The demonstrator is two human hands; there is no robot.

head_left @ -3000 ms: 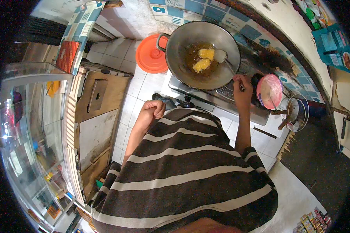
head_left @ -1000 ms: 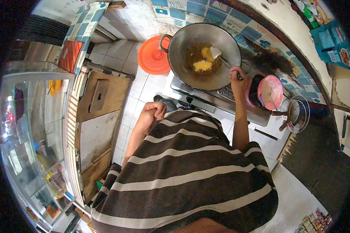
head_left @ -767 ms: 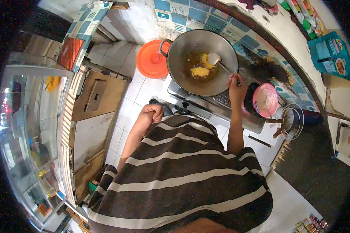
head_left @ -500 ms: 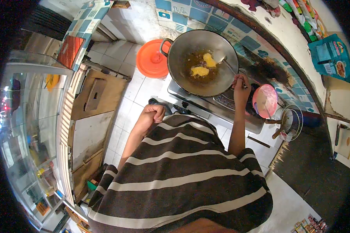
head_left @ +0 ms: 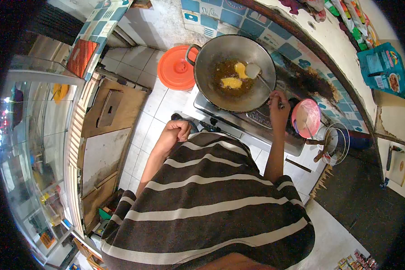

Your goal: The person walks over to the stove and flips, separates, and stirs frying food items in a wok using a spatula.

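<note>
My right hand [head_left: 279, 101] is closed round the handle of a metal spatula [head_left: 253, 70]. Its rounded head is inside a large wok [head_left: 207, 87] and sits beside one of two yellow fried pieces [head_left: 231, 83] in dark oil. The second piece [head_left: 240, 70] touches or nearly touches the spatula; I cannot tell which. My left hand [head_left: 179, 130] is curled into a loose fist in front of my striped shirt, with nothing visible in it. The wok stands on a gas stove [head_left: 261, 119].
A pink bowl of pale batter [head_left: 307, 118] with a utensil in it stands right of the wok. Beyond it is a wire strainer [head_left: 336, 143]. An orange lid [head_left: 176, 67] lies left of the wok. A glass cabinet [head_left: 36, 157] stands at far left.
My right hand has shifted slightly down, toward me. The spatula's head has dropped a little within the wok and shows its broader face. My left hand stays in place.
</note>
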